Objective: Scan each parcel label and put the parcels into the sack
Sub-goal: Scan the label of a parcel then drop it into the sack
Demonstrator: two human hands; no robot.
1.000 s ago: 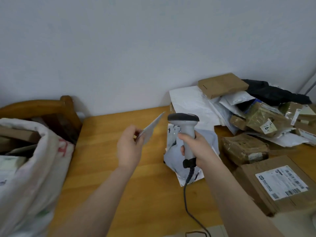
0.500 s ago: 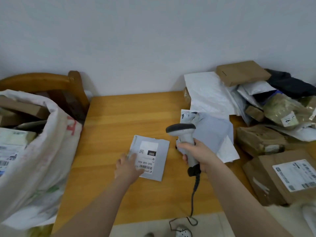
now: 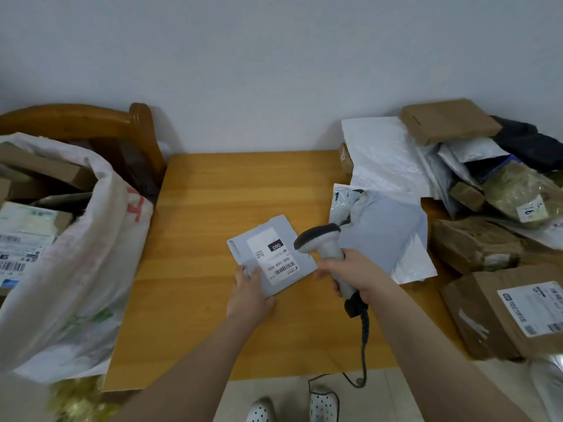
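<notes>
Scanner [image 3: 318, 240] moved over parcel [image 3: 268, 257], right edge.

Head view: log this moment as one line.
step: scan label | left grip: pinches grey parcel, label up | right grip: holds scanner at parcel's right edge | sack: left, holds parcels

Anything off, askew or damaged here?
Nothing spilled. The grey mailer pinched by the left hand is askew to the table edge, its label upside down to the camera. The brown parcel at right has badly crumpled wrapping. The scanner in the right hand looks intact.
</notes>
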